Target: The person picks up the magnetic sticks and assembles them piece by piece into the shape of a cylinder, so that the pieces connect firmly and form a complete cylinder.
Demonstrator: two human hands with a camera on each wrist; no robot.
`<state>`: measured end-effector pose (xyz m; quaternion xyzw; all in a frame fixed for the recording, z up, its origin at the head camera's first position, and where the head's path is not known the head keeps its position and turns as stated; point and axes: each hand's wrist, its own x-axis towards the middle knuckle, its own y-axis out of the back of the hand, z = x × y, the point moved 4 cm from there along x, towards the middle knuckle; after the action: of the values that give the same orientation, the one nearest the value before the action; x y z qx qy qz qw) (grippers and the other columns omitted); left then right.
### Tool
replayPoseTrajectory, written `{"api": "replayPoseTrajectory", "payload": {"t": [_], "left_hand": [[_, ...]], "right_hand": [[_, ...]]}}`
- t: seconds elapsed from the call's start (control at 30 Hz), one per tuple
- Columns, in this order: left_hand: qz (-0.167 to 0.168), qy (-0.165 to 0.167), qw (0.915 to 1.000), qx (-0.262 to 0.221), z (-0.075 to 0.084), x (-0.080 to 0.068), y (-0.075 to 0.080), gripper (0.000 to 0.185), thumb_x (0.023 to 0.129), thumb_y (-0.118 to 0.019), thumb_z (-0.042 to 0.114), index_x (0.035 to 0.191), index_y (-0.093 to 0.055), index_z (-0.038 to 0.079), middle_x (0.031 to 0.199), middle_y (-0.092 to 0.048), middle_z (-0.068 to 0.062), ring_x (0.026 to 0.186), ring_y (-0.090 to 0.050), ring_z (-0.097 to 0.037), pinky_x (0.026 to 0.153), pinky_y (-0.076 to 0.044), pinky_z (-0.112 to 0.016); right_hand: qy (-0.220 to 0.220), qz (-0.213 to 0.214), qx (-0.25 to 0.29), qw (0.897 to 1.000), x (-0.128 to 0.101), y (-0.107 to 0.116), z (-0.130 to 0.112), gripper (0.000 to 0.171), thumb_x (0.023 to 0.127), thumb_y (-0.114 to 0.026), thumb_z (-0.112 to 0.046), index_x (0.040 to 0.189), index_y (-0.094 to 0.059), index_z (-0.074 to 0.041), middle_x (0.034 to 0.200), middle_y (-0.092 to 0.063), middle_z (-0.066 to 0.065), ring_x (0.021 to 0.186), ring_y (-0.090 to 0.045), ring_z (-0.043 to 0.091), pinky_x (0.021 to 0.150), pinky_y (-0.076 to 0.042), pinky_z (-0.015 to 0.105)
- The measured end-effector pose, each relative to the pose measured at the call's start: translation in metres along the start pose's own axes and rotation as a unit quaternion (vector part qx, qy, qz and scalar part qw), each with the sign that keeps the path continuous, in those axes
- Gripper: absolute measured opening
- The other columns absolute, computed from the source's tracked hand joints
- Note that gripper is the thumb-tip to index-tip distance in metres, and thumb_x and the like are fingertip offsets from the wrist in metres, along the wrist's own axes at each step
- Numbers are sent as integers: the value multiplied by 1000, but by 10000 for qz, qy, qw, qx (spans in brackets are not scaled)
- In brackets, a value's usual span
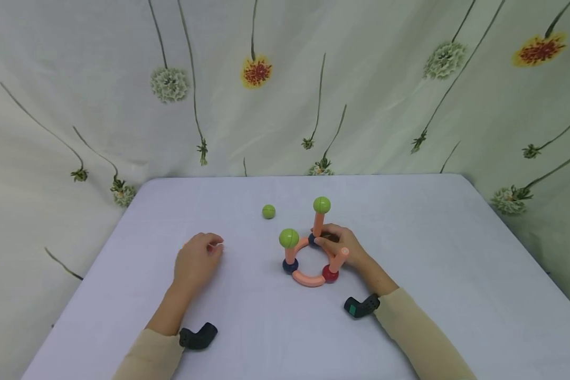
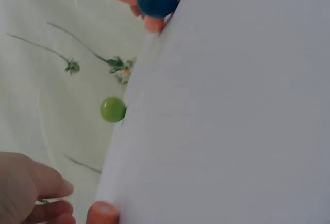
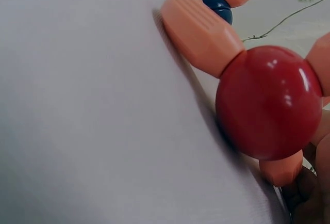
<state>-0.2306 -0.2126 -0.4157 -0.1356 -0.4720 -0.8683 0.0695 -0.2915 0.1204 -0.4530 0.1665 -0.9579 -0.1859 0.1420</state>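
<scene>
My right hand [image 1: 344, 245] grips the far right side of a ball-and-rod building set ring, its fingers at a dark blue ball [image 1: 313, 240]. Curved orange rods [image 1: 309, 280] join this ball, another dark blue ball [image 1: 290, 265] and a red ball [image 3: 269, 102] into the ring. From each blue ball an orange rod rises, topped by a green ball [image 1: 288, 238]; the red ball's upright rod [image 1: 340, 257] has a bare end. On the left, my left hand [image 1: 197, 264] hovers or rests with fingers loosely bent, holding nothing visible. Beside it stands an orange rod end [image 2: 103, 213], mostly hidden in the head view.
A loose green ball [image 1: 268, 211] lies on the white table [image 1: 252, 327], behind the ring and to its left. A flower-print cloth [image 1: 285, 116] hangs beyond the table's far edge. Black wrist devices [image 1: 198, 336] sit on both forearms.
</scene>
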Motion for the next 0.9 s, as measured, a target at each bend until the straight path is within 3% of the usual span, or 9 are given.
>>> {"api": "replayPoseTrajectory", "payload": {"t": [0.13,0.23,0.47,0.67,0.77,0.9], "left_hand": [[-175,1045,9944,-46,-17,-2,16,26,94,-58,19,107,-66,-2,92,-62,-14,83,-58,-31,69,-45,-44],[-491,1303,9902,103,-19,-3,17,32,95,-58,26,106,-65,-3,90,-60,-14,82,-56,-31,68,-44,-42],[-725,1190,9885,580,-10,-1,8,29,91,-60,22,101,-66,-5,86,-65,-15,74,-60,-29,62,-47,-41],[-571,991,9889,953,1,-3,1,36,92,-62,36,99,-72,2,87,-66,-11,76,-62,-28,58,-49,-42],[-355,831,9923,850,5,-2,0,33,91,-63,34,95,-72,3,83,-65,-9,73,-61,-26,57,-48,-42],[-215,706,9971,202,11,2,0,36,91,-64,39,96,-70,4,83,-67,-6,73,-62,-21,62,-47,-38]], "right_hand": [[-71,-14,-25,10000,-1,0,-1,31,92,-67,-11,121,-66,0,118,-67,13,104,-61,24,88,-47,31],[-45,-5,-44,10000,-2,0,-3,30,92,-67,-10,120,-66,1,117,-67,13,103,-61,24,88,-47,30],[-21,-3,-35,10000,-2,0,-3,31,92,-67,-10,120,-66,1,116,-67,14,103,-61,24,88,-47,29],[-63,11,-40,10000,-3,1,-4,31,92,-67,-10,121,-66,0,116,-67,14,102,-61,24,88,-47,30],[-38,16,-23,10000,-3,1,-3,31,92,-67,-10,121,-66,1,116,-67,14,102,-61,24,87,-48,29],[-59,8,-9,10000,-1,1,-2,31,92,-68,-11,120,-66,0,116,-68,13,102,-61,23,87,-48,29]]}}
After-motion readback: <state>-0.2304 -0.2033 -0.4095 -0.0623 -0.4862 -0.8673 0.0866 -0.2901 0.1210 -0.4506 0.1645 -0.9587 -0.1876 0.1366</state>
